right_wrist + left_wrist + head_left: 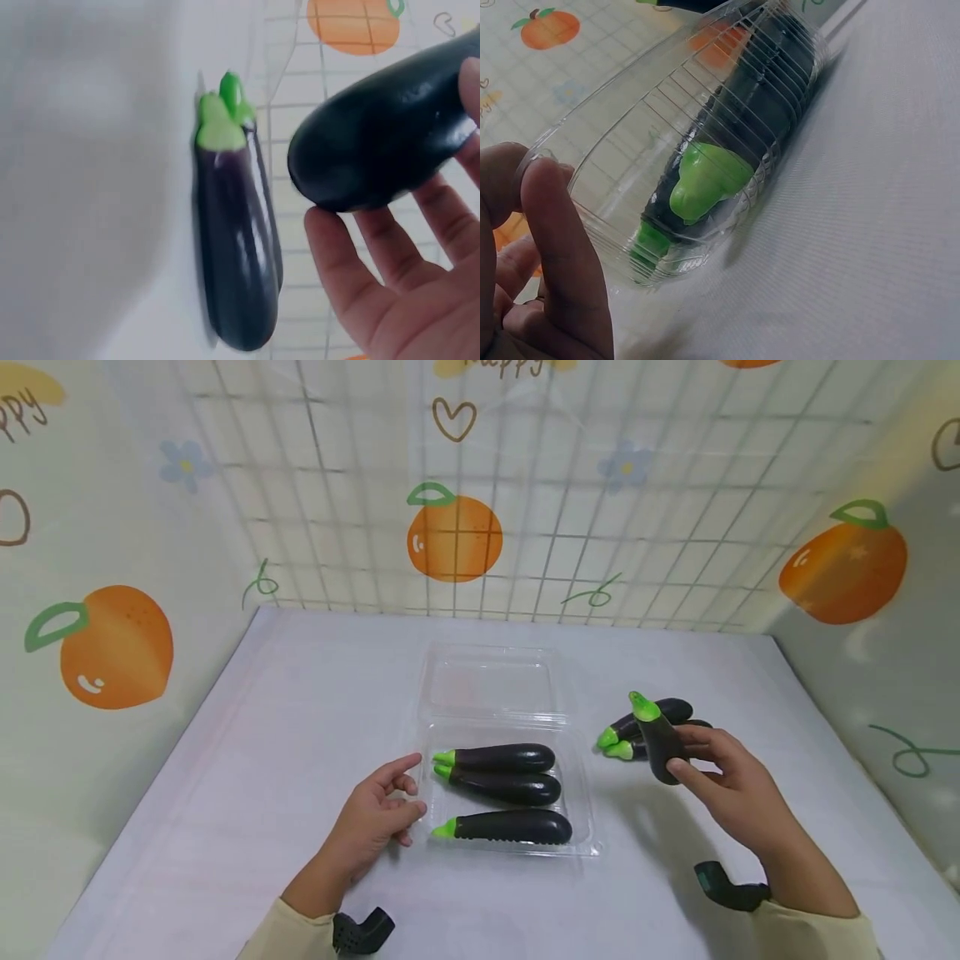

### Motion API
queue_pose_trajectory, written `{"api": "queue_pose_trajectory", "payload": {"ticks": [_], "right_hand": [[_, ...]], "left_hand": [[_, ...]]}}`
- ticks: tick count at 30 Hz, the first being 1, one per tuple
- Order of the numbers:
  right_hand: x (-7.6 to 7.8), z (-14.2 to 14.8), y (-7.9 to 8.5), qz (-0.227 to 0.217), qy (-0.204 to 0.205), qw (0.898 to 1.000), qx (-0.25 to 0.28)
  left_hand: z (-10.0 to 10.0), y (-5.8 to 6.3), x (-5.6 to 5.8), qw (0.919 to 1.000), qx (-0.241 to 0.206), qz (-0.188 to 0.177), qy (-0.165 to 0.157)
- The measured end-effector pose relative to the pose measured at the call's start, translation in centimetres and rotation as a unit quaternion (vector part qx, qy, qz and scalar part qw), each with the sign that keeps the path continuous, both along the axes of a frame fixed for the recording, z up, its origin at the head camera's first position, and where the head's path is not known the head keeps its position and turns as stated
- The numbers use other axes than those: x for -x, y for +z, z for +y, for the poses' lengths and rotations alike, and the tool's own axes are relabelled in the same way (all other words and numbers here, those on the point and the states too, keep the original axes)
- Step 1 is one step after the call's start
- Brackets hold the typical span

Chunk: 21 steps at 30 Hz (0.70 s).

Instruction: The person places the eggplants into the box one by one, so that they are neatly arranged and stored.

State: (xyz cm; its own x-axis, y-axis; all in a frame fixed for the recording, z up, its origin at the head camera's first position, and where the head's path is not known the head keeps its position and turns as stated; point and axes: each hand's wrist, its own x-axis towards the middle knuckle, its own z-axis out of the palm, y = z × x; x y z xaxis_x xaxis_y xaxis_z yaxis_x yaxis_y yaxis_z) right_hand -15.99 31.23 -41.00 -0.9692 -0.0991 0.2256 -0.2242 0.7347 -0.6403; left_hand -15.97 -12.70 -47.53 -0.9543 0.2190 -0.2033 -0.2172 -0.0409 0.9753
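My right hand (738,789) holds an eggplant (662,745) between thumb and fingers, its green stem end pointing up. In the right wrist view the rounded dark end of the held eggplant (375,142) rests against the fingertips. With thumb and index finger, my left hand (378,818) pinches the left rim of a clear plastic clamshell box (579,785). Inside the box lie three eggplants (510,788), green stems to the left, with a gap between the front one and the other two. The lid (491,687) is folded back, away from me.
Right of the box, beneath and behind the held eggplant, a small pile of eggplants (677,709) lies on the white tabletop (315,693). A wire grid covered by a printed curtain (360,543) stands along the table's back edge, with printed curtains at both sides.
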Motion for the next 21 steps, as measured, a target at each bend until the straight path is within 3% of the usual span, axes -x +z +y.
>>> {"api": "queue_pose_trajectory", "payload": {"ticks": [11,21], "right_hand": [[0.3,-2.0,0.1,0.008,0.032,0.999,0.031],[0.7,-3.5,1.3,0.025,0.047,0.998,0.035]], "left_hand": [[-0.1,0.1,-0.2,1.0000,0.003,-0.001,-0.008],[-0.1,0.1,0.0,0.9997,0.013,0.021,-0.009]]}}
